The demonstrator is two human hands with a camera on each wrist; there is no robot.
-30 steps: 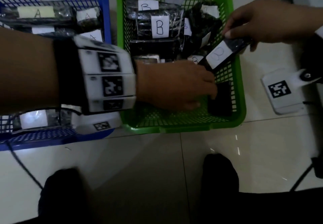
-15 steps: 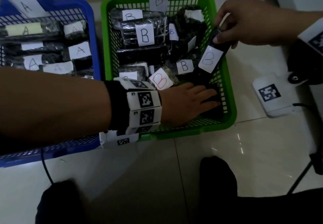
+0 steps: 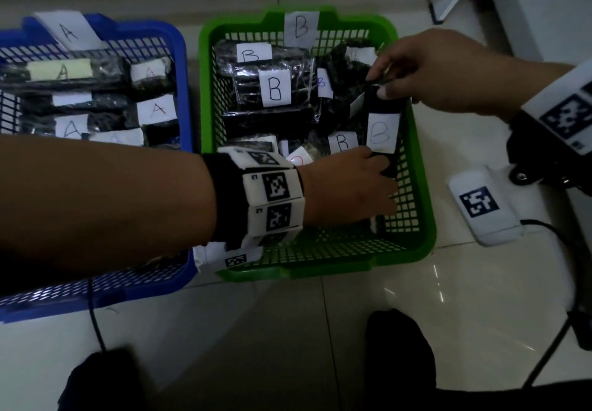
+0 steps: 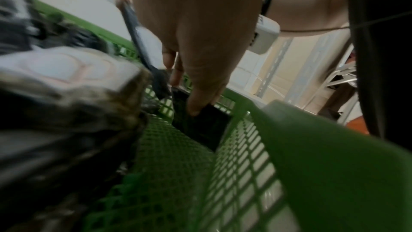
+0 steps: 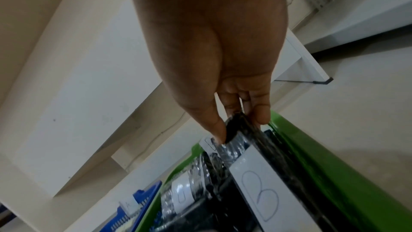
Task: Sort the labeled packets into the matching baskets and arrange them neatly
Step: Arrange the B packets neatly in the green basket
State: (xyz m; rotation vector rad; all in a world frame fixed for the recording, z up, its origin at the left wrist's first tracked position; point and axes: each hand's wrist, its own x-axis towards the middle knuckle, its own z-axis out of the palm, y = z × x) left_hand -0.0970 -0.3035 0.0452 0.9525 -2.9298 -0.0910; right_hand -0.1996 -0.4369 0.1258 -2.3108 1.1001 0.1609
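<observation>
Green plastic basket (image 3: 320,271) holding B packets (image 3: 275,90), blue plastic basket (image 3: 188,96) holding A packets (image 3: 157,109), fingers of your right hand (image 3: 439,71) pinching a black B-labelled packet (image 3: 381,132) inside the green one, only the left wrist view showing your left hand (image 4: 196,24), fingers straight, pressing a dark packet (image 4: 202,128).

Dim and underexposed from the head, small glints on the glossy floor (image 3: 416,314) at lower right. Heavily smeared over the near packet (image 4: 67,85) at left from the left wrist. Brighter from the right wrist, soft along the bottom.
</observation>
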